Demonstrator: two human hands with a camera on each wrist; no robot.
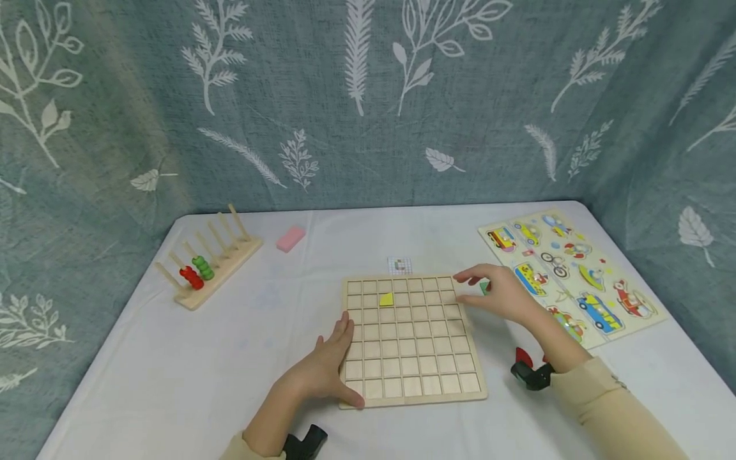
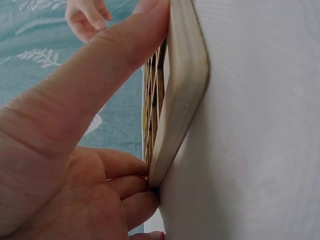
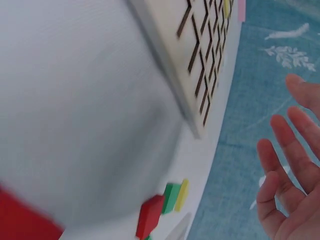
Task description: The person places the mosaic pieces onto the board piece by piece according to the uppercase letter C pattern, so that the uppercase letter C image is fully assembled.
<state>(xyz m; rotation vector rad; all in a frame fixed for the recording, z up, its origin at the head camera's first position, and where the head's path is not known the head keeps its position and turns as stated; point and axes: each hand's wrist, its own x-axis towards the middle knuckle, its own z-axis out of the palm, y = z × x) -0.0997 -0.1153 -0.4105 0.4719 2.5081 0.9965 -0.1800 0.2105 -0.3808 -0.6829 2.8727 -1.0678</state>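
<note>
Two hands flank a gridded wooden board (image 1: 414, 402).
The left hand (image 1: 324, 367), thumb and fingers spread wide, rests against the board, which lies just right of its grasp; a yellow piece (image 1: 386, 299) sits beyond its fingertips. The empty right hand (image 1: 497, 294), thumb and fingers parted, hovers by the far corner, partly hiding a green piece (image 1: 484, 287).

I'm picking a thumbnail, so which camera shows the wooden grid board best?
The head view: nearly the whole wooden grid board shows from above. The left wrist view catches it almost edge-on; the right wrist view, only a cropped corner.
</note>
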